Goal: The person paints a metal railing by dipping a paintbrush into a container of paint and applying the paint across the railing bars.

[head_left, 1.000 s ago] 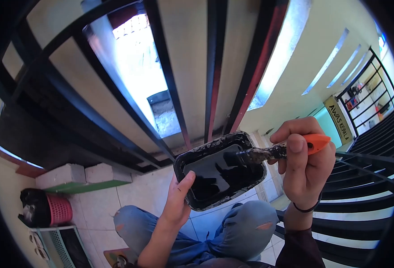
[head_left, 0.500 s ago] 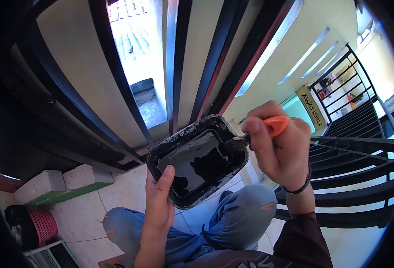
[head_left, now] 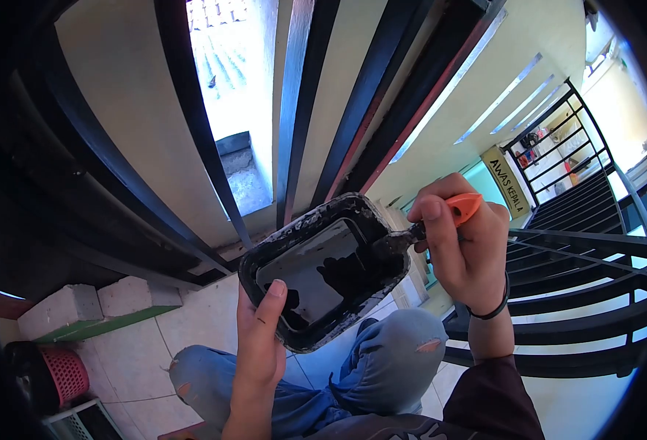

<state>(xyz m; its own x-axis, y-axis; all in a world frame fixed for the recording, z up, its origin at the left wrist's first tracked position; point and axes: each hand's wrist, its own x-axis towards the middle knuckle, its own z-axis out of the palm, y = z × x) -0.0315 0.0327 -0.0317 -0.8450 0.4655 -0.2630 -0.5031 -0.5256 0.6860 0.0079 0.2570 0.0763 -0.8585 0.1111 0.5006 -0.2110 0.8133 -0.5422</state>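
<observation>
Orange-handled brush pinched in the right fingers — left fingers grip the tray of black liquid

"AWAS KEPALA" on yellowish signboard

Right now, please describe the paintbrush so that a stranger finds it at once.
Below the tall black bars, the left hand holds a black tray. At its right end, the right hand grips the paintbrush, whose orange handle sets it apart from the dark tray.
</observation>
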